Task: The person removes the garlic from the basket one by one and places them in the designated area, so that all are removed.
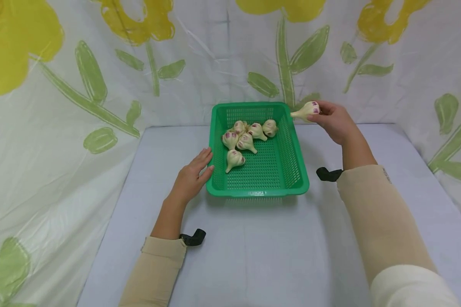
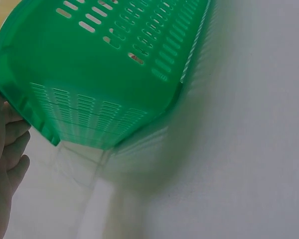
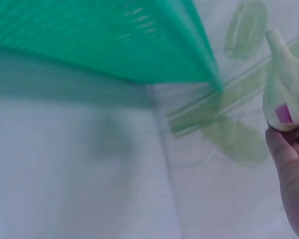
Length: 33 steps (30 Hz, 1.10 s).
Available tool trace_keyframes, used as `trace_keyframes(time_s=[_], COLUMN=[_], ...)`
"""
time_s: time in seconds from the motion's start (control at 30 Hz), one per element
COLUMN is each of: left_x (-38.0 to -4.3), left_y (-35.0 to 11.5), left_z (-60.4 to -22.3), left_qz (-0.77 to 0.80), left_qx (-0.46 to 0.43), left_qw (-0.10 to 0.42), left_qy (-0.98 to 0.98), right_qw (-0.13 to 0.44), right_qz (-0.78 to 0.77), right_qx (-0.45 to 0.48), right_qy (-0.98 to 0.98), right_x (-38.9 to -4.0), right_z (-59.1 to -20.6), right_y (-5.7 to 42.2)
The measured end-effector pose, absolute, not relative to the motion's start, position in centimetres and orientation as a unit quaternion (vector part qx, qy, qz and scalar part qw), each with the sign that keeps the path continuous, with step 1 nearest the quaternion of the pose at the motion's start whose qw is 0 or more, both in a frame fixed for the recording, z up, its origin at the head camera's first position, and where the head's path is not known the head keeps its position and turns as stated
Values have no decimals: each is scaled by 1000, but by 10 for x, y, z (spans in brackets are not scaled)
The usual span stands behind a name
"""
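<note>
A green plastic basket [image 1: 257, 192] stands on the table with several garlic bulbs [image 1: 246, 142] inside, gathered toward its back and left. My left hand [image 1: 192, 175] rests against the basket's left rim, fingers fairly straight; in the left wrist view those fingers [image 2: 16, 144] lie along the rim's outer side. Beyond the back right corner, my right hand [image 1: 335, 121] pinches a garlic bulb [image 1: 306, 111] by its rounded end, its stem pointing left toward the basket rim. The right wrist view shows this purple-marked bulb [image 3: 284, 89] raised above the table, beside the basket wall [image 3: 114, 45].
A white cloth covers the table [image 1: 261, 247]. Behind and at the sides hangs a pale curtain [image 1: 203, 85] with yellow flowers and green leaves, close behind the basket. Black wrist mounts [image 1: 194, 237] stick out from both sleeves.
</note>
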<state>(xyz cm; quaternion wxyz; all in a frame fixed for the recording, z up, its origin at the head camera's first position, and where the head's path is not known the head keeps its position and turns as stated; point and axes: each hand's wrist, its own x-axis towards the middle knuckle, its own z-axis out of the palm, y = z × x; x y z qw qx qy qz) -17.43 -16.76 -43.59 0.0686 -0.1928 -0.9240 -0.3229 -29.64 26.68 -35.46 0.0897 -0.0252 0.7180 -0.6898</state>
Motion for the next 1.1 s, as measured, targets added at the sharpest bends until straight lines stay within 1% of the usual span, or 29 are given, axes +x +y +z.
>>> trace_keyframes(time_s=[0.13, 0.27, 0.47, 0.63, 0.93, 1.1], left_x=[-173, -173, -172, -172, -171, -170], left_y=[-167, -167, -168, -168, -168, -169], left_z=[-435, -434, -434, -433, -433, -433], left_qz=[-325, -326, -323, -323, -327, -330], left_qx=[-192, -191, -187, -188, -183, -183], left_qw=[71, 68, 62, 62, 49, 47], left_qy=[-923, -923, -926, -925, -926, -925], right_qw=[72, 78, 90, 86, 122, 120], right_qz=[-722, -712, -653, -638, -592, -593], right_qx=[11, 62, 106, 117, 132, 138], right_qy=[688, 695, 744, 756, 785, 784], right_x=[-294, -292, -291, -289, -286, -287], right_z=[-375, -395, -419, -432, -454, -461], right_y=[280, 290, 301, 308, 320, 320])
